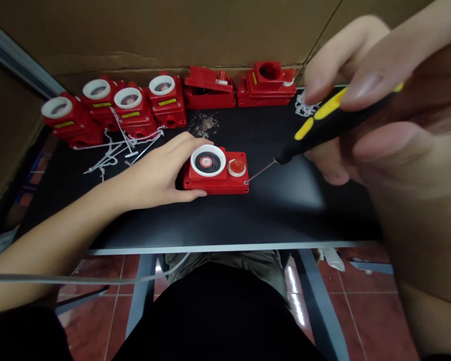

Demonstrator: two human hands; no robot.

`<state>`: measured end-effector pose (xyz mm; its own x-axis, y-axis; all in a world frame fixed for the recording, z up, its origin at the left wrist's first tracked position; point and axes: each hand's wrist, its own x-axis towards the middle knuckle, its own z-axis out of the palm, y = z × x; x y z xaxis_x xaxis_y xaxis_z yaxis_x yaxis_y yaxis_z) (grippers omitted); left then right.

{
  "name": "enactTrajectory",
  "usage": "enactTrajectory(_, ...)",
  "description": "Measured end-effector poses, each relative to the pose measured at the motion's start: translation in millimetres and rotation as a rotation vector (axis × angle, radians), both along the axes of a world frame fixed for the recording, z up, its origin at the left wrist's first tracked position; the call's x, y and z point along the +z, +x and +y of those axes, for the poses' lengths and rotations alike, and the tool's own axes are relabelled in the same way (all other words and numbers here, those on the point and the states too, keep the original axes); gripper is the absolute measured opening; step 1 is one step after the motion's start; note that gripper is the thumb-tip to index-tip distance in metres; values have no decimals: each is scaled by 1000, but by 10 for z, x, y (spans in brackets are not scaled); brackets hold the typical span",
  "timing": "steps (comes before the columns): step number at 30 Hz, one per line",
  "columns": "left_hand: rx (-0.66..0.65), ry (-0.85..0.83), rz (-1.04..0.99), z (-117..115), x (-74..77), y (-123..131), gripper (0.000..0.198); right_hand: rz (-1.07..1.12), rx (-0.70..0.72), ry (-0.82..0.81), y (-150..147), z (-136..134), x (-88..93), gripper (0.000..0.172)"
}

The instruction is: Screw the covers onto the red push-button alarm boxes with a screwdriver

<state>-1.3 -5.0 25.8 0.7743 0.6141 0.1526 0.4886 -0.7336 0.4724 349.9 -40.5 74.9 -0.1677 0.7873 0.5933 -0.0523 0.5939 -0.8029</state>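
Note:
A red box unit (221, 181) with a white-ringed round window and a red button lies in the middle of the black table (278, 210). My left hand (156, 173) grips its left end, thumb along the front, fingers over the back. My right hand (376, 100), very close to the camera, is closed round a black and yellow screwdriver (323, 123). The thin shaft slants down to the left and its tip touches the unit's front right corner.
Several more red units (130, 108) stand in a row at the back left, and two opened ones (266, 82) at the back centre. White strings (113, 150) and small debris lie among them. Cardboard walls (173, 35) enclose the back and left. The table's front edge is near my lap.

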Motion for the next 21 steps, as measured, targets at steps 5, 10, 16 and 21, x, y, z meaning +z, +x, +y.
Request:
enactTrajectory(5,21,-15,8,5,1,-3,92,-146,-98,261,32,9,-5,47)
enactTrajectory(10,13,-23,-8,29,-19,-3,92,-219,-17,135,160,67,93,46)
enactTrajectory(16,12,-19,12,31,-20,2,93,-113,91,133,143,71,68,34)
enactTrajectory(21,8,-8,25,21,5,4,91,45,110,39,-148,-82,77,30)
